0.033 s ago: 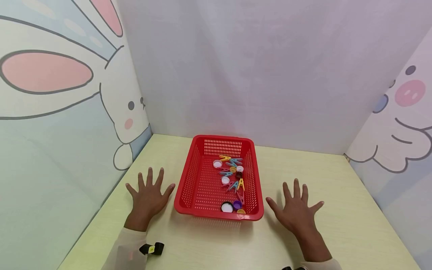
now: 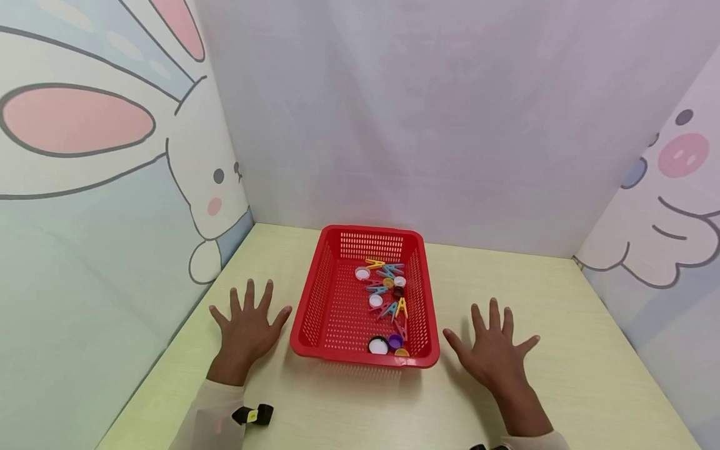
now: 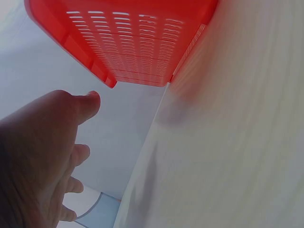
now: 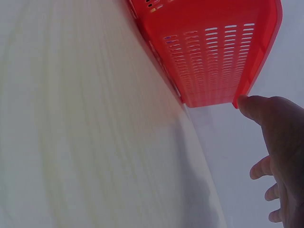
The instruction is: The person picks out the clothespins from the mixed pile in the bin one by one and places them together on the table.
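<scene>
My left hand (image 2: 247, 331) is spread wide, back upward, over the table (image 2: 562, 312) at the left side of the red basket (image 2: 360, 357); its thumb reaches toward the basket, just apart from it; my right hand (image 2: 495, 359) is spread wide as well, on the other side, its thumb near the front right corner; the wrist views show both hands raised off the table; the basket stands between my hands, and in its right half lie clips (image 2: 402, 307) in yellow, blue and pink, mixed with caps (image 2: 375, 301); a purple cap (image 2: 396, 341) sits near the front, just beside a dark-rimmed white cap (image 2: 379, 345); a black strap (image 2: 264, 415) shows at my left sleeve (image 2: 208, 415); a cartoon rabbit (image 2: 202, 187) peers from the wall (image 2: 112, 250) on my left.
</scene>
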Motion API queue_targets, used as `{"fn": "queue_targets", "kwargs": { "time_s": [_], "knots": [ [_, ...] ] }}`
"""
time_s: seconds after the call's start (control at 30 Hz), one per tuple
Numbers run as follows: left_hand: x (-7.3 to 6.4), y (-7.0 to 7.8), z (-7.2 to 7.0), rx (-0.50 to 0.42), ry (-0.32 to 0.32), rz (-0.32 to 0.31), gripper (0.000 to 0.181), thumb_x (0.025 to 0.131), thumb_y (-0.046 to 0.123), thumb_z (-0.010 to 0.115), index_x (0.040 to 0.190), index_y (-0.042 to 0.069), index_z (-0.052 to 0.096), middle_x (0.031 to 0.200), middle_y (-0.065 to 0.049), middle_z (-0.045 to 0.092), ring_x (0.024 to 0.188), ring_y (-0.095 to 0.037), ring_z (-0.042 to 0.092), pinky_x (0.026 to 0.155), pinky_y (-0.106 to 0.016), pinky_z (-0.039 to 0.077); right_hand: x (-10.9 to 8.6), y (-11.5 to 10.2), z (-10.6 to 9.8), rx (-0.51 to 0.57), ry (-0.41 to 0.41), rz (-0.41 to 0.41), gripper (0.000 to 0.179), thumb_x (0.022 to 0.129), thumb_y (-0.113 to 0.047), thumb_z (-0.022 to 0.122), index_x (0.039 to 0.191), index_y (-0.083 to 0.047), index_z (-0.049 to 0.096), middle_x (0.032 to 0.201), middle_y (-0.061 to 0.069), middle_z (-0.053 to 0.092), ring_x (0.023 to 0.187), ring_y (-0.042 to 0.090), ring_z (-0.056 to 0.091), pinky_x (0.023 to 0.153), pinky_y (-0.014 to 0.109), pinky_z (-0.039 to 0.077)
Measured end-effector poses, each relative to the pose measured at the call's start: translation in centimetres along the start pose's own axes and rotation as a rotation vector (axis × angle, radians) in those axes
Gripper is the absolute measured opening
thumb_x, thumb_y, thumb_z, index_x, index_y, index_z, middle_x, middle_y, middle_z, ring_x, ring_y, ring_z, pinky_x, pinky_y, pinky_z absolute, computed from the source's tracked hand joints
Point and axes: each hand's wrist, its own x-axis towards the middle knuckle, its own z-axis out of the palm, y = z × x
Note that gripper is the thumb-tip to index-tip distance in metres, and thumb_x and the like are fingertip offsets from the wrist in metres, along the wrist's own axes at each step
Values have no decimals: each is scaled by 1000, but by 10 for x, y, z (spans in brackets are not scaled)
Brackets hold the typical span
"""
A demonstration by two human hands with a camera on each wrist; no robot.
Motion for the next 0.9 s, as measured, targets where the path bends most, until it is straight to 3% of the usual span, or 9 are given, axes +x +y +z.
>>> {"fn": "queue_targets", "kwargs": {
  "time_s": [0.6, 0.77, 0.9],
  "knots": [
    [0, -1, 1, -9, -16, -7, 88, 109, 66, 42, 175, 13, 21, 179, -33, 10, 161, -69, 6, 115, -97, -4, -2, -3, -4, 29, 10, -6, 109, 98, -86, 45, 169, -5, 35, 179, 34, 7, 163, 62, 5, 104, 103, -7],
    [2, 0, -4, -28, -19, -1, 85, 110, 63, 41, 175, 12, 19, 179, -34, 12, 161, -69, 9, 115, -97, -2, -2, -6, -8, 42, 30, -19, 99, 104, -78, 43, 168, -3, 35, 178, 34, 11, 162, 62, 9, 108, 101, 0],
    [1, 5, -13, -72, -48, 2, 83, 113, 60, 37, 175, 10, 18, 177, -35, 18, 160, -68, 19, 117, -96, 5, -1, -10, -15, 55, 30, -39, 89, 110, -69, 40, 169, -3, 32, 177, 33, 15, 160, 60, 18, 113, 95, 17]
  ]
}}
